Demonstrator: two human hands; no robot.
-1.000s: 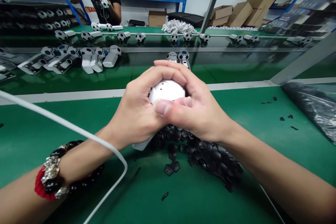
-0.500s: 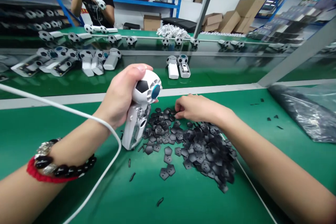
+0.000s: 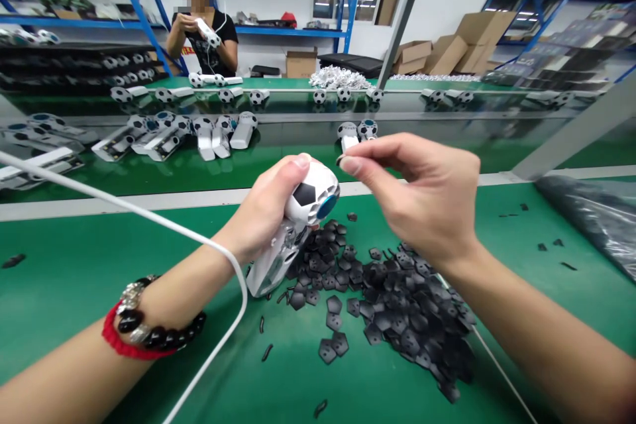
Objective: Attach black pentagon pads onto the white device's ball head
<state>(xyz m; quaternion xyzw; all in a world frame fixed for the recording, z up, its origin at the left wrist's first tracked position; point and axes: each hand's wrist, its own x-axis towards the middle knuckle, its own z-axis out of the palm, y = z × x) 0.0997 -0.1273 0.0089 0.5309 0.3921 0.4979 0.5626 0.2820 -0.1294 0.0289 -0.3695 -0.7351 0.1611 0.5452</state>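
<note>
My left hand (image 3: 261, 215) grips a white handheld device (image 3: 293, 232) whose round head looks like a football, with a black pentagon patch and a blue ring on its face. Its handle points down toward the green table (image 3: 74, 265). My right hand (image 3: 422, 192) is raised just right of the head, thumb and forefinger pinched on a small black pentagon piece (image 3: 340, 160) close to the ball. A heap of black pentagon pieces (image 3: 392, 298) lies on the table below both hands.
A white cable (image 3: 124, 212) curves across my left arm. A conveyor belt (image 3: 447, 132) beyond the table carries several football-headed devices (image 3: 218, 136). A person (image 3: 203, 33) across the belt holds one. A dark plastic bag (image 3: 586, 212) lies at right. Cardboard boxes (image 3: 462, 40) stand behind.
My hands came apart from around the ball head. My right hand dropped to the heap, then rose with a black piece pinched beside the head. My left hand keeps holding the device.
</note>
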